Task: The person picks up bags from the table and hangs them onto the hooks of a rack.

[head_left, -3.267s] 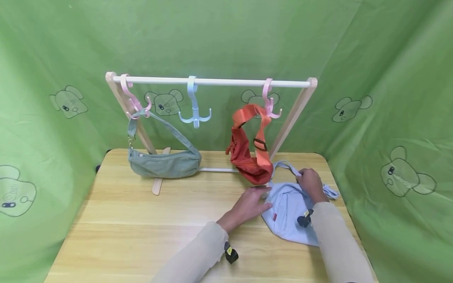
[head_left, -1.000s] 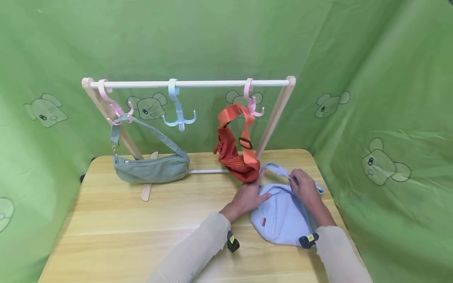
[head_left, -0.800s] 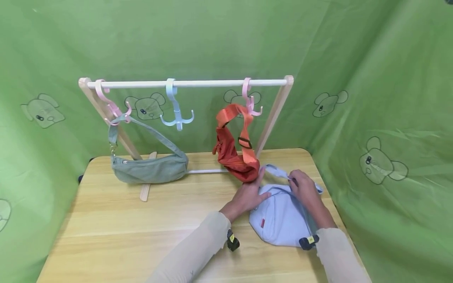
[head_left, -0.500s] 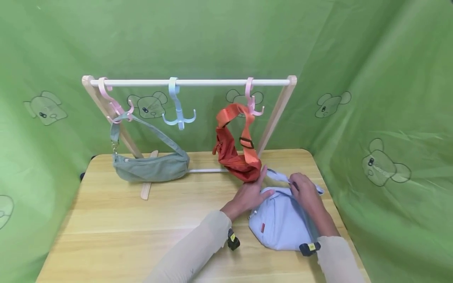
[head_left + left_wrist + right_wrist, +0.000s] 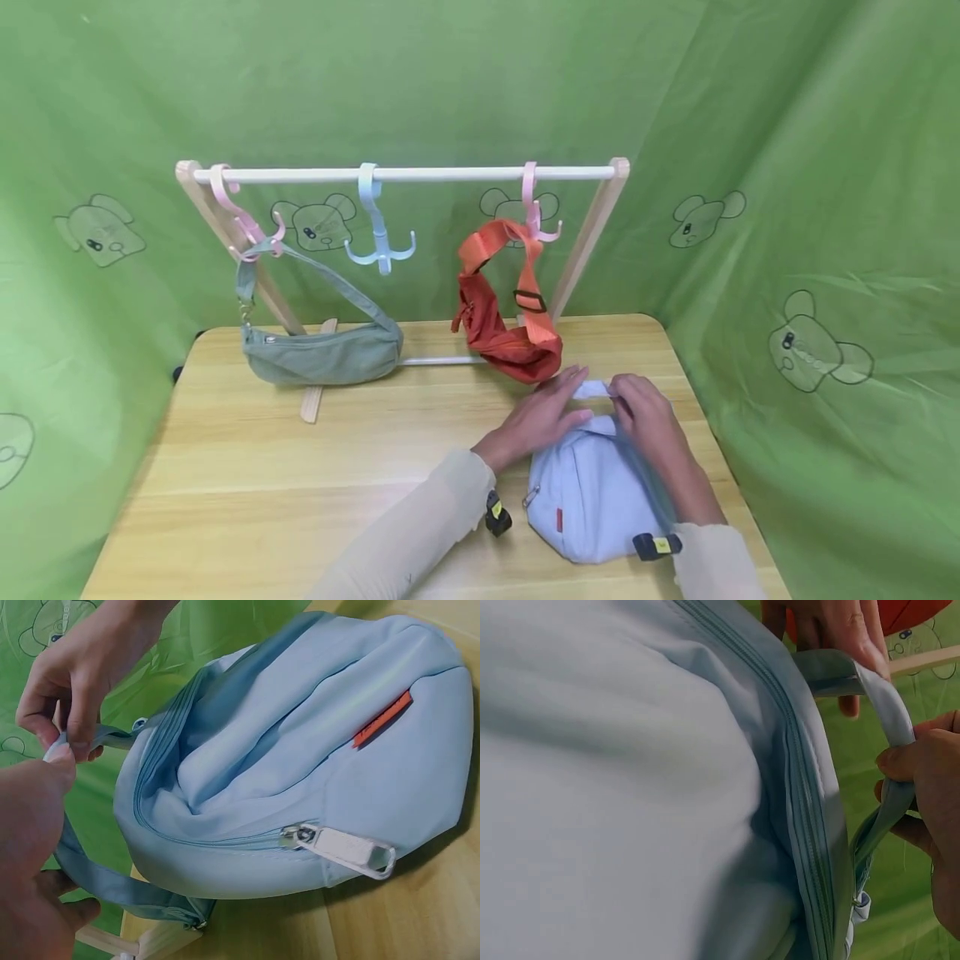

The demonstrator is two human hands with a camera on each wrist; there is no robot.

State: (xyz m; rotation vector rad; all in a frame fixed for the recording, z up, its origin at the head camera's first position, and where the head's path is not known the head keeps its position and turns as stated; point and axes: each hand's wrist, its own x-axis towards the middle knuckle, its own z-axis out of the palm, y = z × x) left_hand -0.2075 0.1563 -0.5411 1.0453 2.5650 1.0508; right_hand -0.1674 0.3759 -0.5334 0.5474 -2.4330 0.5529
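Observation:
A light-blue bag (image 5: 588, 496) with a small red tag lies on the table at the right. My right hand (image 5: 651, 421) pinches its fabric strap (image 5: 591, 389) between thumb and fingers, as the right wrist view shows. Beside it, my left hand (image 5: 534, 423) reaches about the strap with thumb and fingers spread apart; the strap passes between them. In the left wrist view a metal zipper pull (image 5: 349, 851) hangs at the bag's edge. Just behind my left hand hangs a red bag (image 5: 517, 346) with an orange strap.
A rack with a white bar (image 5: 450, 174) stands at the back. It carries a pink hook (image 5: 534, 221) with the red bag, a blue hook (image 5: 382, 242) with nothing on it, and a left pink hook (image 5: 247, 225) with a grey-green bag (image 5: 326, 354). Green cloth (image 5: 480, 83) surrounds the table.
The light-blue bag has shifted toward me. Both hands have come slightly nearer too, the left one moving right along the strap. The red bag's lower end has swung a little right.

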